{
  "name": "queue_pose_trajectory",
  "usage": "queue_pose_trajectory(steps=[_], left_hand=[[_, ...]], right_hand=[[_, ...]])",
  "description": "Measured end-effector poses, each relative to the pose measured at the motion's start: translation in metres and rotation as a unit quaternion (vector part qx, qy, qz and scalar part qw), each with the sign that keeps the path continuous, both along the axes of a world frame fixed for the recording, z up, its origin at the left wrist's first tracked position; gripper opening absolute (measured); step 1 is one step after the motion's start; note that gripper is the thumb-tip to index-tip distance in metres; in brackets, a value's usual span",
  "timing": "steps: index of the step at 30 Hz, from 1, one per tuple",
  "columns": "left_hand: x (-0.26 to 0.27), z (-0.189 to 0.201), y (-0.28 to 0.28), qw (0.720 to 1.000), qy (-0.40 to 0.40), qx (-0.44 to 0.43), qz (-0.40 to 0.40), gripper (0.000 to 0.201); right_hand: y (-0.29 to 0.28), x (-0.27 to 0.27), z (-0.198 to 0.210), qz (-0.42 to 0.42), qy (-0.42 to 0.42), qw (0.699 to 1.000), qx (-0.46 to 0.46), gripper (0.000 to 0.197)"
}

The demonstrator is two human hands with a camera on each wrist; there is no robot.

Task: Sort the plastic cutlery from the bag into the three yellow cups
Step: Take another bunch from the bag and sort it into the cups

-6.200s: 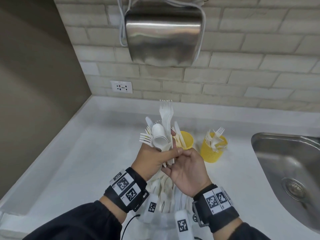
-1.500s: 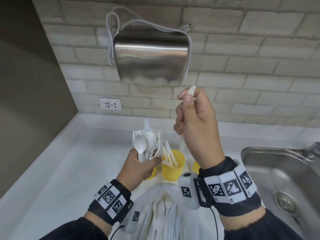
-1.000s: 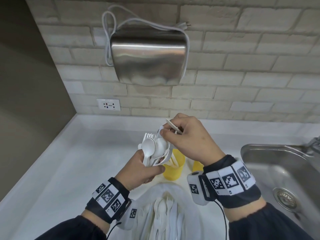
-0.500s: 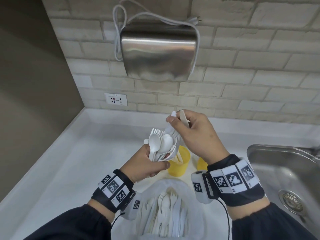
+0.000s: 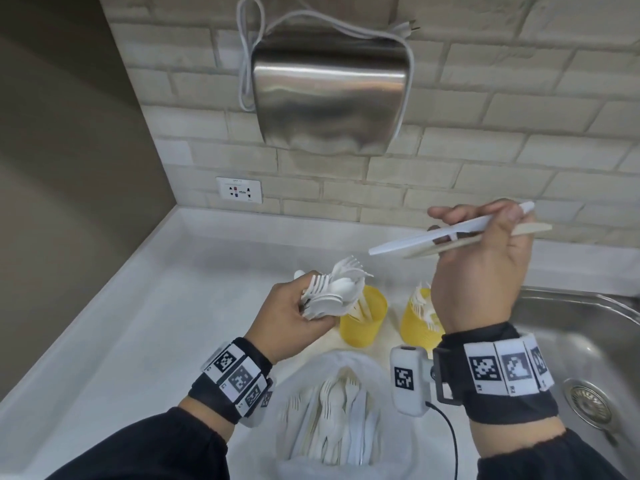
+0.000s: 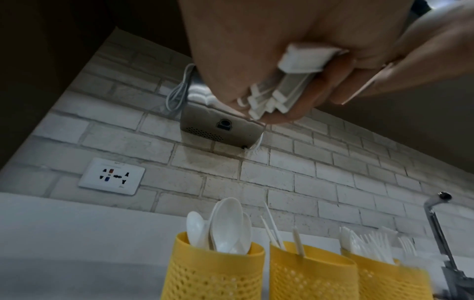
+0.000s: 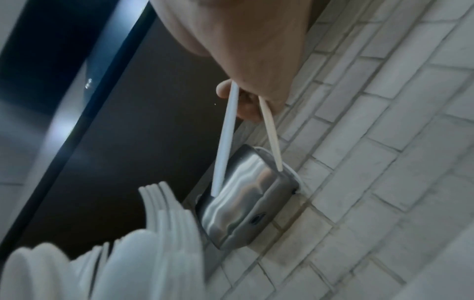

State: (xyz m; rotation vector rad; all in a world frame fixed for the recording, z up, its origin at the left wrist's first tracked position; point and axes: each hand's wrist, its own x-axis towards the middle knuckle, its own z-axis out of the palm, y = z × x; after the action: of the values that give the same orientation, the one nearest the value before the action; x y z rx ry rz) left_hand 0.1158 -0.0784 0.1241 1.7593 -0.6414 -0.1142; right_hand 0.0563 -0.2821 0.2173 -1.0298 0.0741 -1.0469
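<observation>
My left hand [image 5: 304, 313] grips a bundle of white forks and spoons [image 5: 334, 292] above the counter; their handle ends [image 6: 295, 77] show in the left wrist view. My right hand [image 5: 485, 226] is raised to the right and pinches two knives, one white [image 5: 426, 237] and one beige [image 5: 450, 245], also seen as white [image 7: 225, 142] and beige [image 7: 269, 130]. Three yellow cups stand in a row: one with spoons [image 6: 215, 270], one with knives [image 6: 313, 272], one with forks [image 6: 384, 274]. The head view shows the knife cup [image 5: 363, 327] and fork cup [image 5: 417, 327]. The clear bag [image 5: 332, 427] holds more cutlery.
A steel sink [image 5: 571, 341] lies at the right, with a tap [image 6: 436, 219] behind it. A metal hand dryer [image 5: 329, 95] hangs on the brick wall above the cups, with a wall socket [image 5: 239, 190] to its left. The white counter [image 5: 138, 323] meets a brown side wall.
My right hand has pulled two knives out of the bundle and swung them up and to the right. The left hand has sunk a little with the remaining forks and spoons.
</observation>
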Motion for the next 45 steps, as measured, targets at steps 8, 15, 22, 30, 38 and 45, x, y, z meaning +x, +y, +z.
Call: queue_pose_trajectory(steps=[8,15,22,30,38,45], left_hand=[[-0.001,-0.005,-0.002,0.980,0.172,-0.077,0.056,0.009],[-0.007,-0.007,-0.021,0.957,0.276,-0.089,0.009,0.020],[0.001,-0.021,-0.014,0.956,0.263,-0.126,0.036,0.010],[0.001,-0.019,-0.007,0.969,0.219,-0.098,0.060,0.024],[-0.003,-0.016,-0.006,0.978,0.185,-0.080,0.059,0.022],[-0.019,-0.006,-0.013,0.979,0.175,-0.097,-0.035,0.025]], right_hand=[[0.018,-0.002,-0.033,0.067,0.082,0.994,0.021,0.017],[0.052,0.007,-0.047,0.175,0.120,0.975,0.073,0.036],[0.040,0.015,-0.056,0.138,0.207,0.966,-0.066,0.040],[-0.005,0.010,-0.032,0.220,0.329,0.903,-0.169,0.023],[-0.019,0.015,-0.042,-0.040,0.328,0.886,-0.324,0.015],[-0.021,0.047,-0.095,-0.095,0.396,0.761,-0.505,0.018]])
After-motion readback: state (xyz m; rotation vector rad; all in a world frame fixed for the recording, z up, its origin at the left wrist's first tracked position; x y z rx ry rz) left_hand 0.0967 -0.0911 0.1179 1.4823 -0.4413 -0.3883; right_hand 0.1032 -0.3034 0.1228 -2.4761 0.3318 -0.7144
